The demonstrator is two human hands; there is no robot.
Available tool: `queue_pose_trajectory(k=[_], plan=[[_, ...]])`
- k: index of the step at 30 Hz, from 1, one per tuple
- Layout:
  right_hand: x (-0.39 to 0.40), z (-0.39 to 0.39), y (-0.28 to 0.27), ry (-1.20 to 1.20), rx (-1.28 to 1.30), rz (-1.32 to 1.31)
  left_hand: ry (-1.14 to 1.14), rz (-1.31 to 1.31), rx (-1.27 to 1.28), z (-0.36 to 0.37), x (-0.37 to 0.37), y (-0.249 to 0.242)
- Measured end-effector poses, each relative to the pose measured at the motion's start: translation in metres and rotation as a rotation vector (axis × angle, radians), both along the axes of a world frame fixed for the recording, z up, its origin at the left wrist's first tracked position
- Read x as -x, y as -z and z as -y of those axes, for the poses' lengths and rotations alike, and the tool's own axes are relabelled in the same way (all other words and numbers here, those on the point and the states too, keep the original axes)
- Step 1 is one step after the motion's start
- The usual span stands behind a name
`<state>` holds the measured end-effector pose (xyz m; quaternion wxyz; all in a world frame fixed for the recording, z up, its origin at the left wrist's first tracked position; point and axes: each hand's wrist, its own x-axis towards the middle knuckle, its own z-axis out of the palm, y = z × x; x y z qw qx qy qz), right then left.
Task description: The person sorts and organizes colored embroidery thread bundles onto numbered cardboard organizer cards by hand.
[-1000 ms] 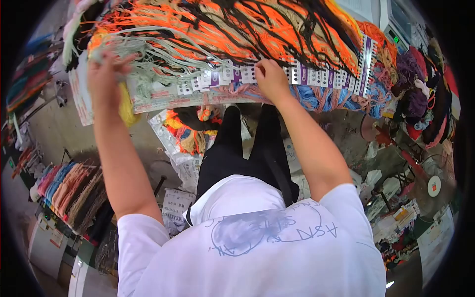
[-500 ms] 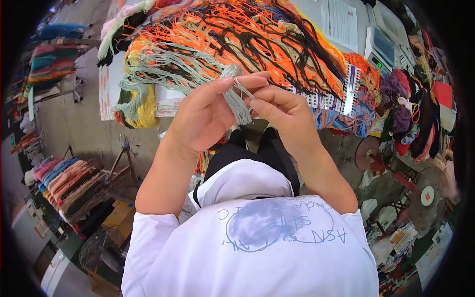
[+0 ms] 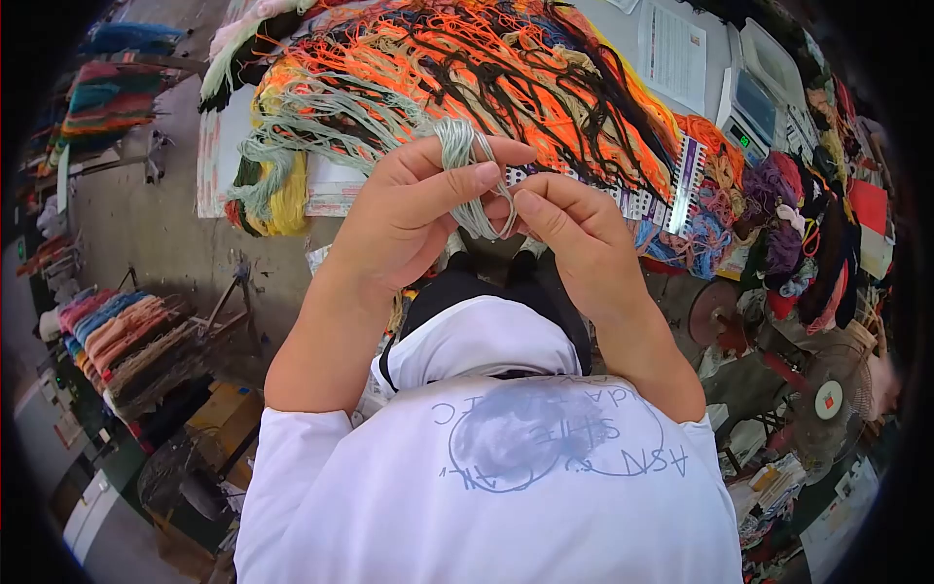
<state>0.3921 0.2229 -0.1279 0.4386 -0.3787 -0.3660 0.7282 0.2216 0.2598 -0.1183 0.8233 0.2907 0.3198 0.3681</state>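
Observation:
A pale grey-green thread skein [image 3: 455, 146] passes over the index finger of my left hand [image 3: 404, 209]. The left thumb presses it, and its lower end hangs as a loop below the fingers. Beside it, my right hand [image 3: 576, 229] pinches a thin strand of the same thread between thumb and index finger. The strand curves from the top of the bundle towards that pinch. More grey-green threads [image 3: 336, 122] stretch away to the left over the table. Behind both hands lies a large heap of orange, black and beige threads [image 3: 486, 73].
The table carries a printed sheet [image 3: 671, 58], a digital scale [image 3: 744, 112], punched white cards [image 3: 686, 180] and purple yarn [image 3: 783, 234]. Left, coloured skeins [image 3: 122, 336] hang on a rack. Fans [image 3: 827, 399] stand at the right.
My left thumb has moved from the upper end of the bundle onto its middle. The hanging cut-looking end now shows as a rounded loop. The right hand stays pinched close by.

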Motion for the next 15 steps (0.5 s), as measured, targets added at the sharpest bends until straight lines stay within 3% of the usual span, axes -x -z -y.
queue_pose_trajectory(k=[7,10,15], plan=[[0.0,0.004,0.003,0.035,-0.003,-0.052,0.001,0.023,0.022,0.0,-0.002,0.002],[-0.002,0.003,0.001,-0.016,-0.052,0.094,-0.05,-0.056,0.006,0.001,-0.003,0.001],[0.005,0.003,-0.001,0.249,0.037,-0.048,-0.007,0.022,0.03,0.0,-0.003,-0.012]])
